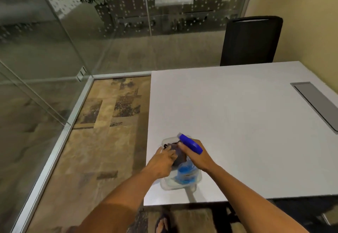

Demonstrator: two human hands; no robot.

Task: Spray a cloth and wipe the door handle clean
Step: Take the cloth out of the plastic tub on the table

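— Where's the cloth?

— Low in the middle of the frame: a dark cloth (pixel 178 155) bunched in a clear plastic tub (pixel 198 178) on the near left corner of the white table (pixel 237 123).

— And the hands?

— The left hand (pixel 163 161) reaches into the tub, fingers curled onto the cloth; I cannot tell whether it truly grips it. The right hand (pixel 198 155) is clenched round the neck of a spray bottle (pixel 186 173), its blue head pointing up and left, blue liquid showing in the body, which stands in the same tub just beside the cloth.

— What's around them?

— A grey flap (pixel 314 101) is set into the tabletop at the right edge. A black chair (pixel 250 42) stands beyond the table, upper right. Glass walls (pixel 54 40) fill the upper left, patterned carpet (pixel 109 123) below them. A sandalled foot (pixel 161 224) shows at the bottom edge.
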